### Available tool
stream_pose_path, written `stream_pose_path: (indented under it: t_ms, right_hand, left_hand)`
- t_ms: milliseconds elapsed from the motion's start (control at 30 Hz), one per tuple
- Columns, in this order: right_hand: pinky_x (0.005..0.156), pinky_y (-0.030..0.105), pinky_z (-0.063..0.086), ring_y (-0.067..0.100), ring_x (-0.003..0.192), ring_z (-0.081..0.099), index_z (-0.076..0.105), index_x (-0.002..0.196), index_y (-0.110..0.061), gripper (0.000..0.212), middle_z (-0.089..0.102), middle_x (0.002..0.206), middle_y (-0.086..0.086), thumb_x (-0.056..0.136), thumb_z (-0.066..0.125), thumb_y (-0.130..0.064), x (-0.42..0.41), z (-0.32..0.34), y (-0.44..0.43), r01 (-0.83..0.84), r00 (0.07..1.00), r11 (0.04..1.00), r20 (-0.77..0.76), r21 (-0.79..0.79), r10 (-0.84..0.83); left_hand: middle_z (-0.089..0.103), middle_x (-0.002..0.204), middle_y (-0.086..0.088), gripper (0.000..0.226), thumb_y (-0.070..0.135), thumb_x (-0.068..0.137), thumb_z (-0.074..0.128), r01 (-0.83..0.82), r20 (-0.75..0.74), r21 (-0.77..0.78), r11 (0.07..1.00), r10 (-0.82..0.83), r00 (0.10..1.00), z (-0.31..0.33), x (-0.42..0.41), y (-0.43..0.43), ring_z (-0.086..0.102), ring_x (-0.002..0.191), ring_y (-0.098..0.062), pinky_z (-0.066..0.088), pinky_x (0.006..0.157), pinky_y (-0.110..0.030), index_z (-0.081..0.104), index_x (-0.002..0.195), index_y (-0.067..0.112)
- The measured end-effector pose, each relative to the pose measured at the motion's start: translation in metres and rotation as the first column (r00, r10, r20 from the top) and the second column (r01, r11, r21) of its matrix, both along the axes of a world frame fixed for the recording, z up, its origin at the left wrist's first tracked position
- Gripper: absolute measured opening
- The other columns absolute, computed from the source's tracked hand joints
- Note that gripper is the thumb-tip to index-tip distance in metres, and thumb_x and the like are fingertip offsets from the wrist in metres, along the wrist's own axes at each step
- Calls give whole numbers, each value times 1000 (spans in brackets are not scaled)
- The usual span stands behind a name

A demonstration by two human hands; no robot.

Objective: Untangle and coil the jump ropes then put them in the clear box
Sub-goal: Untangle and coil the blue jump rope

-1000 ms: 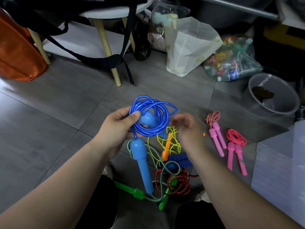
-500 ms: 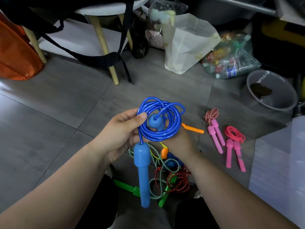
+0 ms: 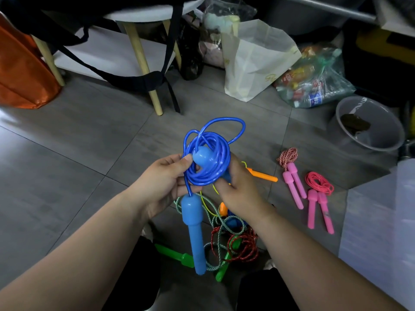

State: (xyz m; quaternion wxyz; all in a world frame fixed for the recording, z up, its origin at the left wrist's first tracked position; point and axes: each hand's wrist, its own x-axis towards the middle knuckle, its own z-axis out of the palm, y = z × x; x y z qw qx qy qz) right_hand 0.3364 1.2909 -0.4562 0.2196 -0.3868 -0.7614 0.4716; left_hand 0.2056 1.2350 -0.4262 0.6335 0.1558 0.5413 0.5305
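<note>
A blue jump rope (image 3: 208, 162) is coiled into a bundle held above the floor. My left hand (image 3: 161, 182) pinches the coil's left side with thumb on top. My right hand (image 3: 240, 189) grips the coil from the right, its fingers behind the rope. One blue handle (image 3: 194, 234) hangs down below the coil, the other pokes through the coil's middle. Under my hands lies a tangle of ropes (image 3: 231, 241) with green, orange and blue handles. Two coiled ropes with pink handles (image 3: 294, 182) lie to the right. The clear box (image 3: 381, 221) sits at the right edge.
A grey bin (image 3: 370, 126) stands at the back right, beside a plastic bag of bottles (image 3: 314, 79) and a white paper bag (image 3: 253, 61). A white stool with wooden legs (image 3: 139, 57) and black straps stands behind, an orange bag (image 3: 20, 70) at the far left.
My right hand came in and took hold of the coil's right side. The coil rose a little and a loose loop now sticks out above it. The view shifted slightly.
</note>
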Motion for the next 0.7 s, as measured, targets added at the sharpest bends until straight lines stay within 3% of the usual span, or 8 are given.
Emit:
stream_pose_path:
  t_ms: [67,133,233,333,433,567,700]
  right_hand:
    - [90,32,42,17,109,53,49,124,-17,57,59,117,2,76,44,-48,3,1,3,-24,997,992,79,123,14]
    - [88,33,38,22,108,53,49,125,-13,58,59,116,6,77,45,-45,7,0,10,4,987,978,156,208,-37]
    - [90,37,37,29,107,54,55,119,-9,61,61,114,8,74,45,-49,14,-8,17,25,972,963,217,267,-86]
    - [93,33,30,25,112,48,56,119,-13,49,59,117,3,78,60,-40,19,-13,21,24,944,966,313,258,-107]
    - [85,26,23,21,113,45,57,120,-19,56,60,118,-4,71,51,-48,24,-12,23,-30,905,950,412,311,-107]
    - [85,25,29,17,113,46,52,124,-27,46,57,121,-7,81,60,-43,30,-18,20,-133,804,961,594,241,-38]
    - [86,28,37,17,113,49,49,124,-26,42,54,122,-5,85,58,-37,33,-20,19,-132,747,981,665,145,2]
  left_hand:
    - [62,49,-4,29,13,96,35,-1,57,-1,1000,1,998,4,0,0,58,39,-6,47,39,-14,54,78,2]
    - [58,44,-5,29,11,95,35,-34,71,-7,999,35,997,9,0,0,53,33,-6,43,34,-14,53,74,3]
    - [58,48,2,23,12,95,38,-125,5,-14,992,125,992,6,-6,1,55,36,-8,44,36,-15,52,78,5]
    - [57,55,2,21,10,95,41,-202,-92,3,979,201,975,3,-12,2,56,40,-6,48,41,-16,53,77,7]
    - [54,63,0,22,9,95,40,-178,-108,35,983,181,978,5,-10,1,56,41,-5,47,42,-16,53,77,7]
    - [58,53,7,22,9,94,39,-195,-51,103,975,201,978,10,-10,2,55,42,-4,49,43,-17,53,78,8]
    - [58,54,8,21,9,95,39,-255,-109,138,957,270,957,9,-15,2,55,44,-5,50,46,-17,54,79,9]
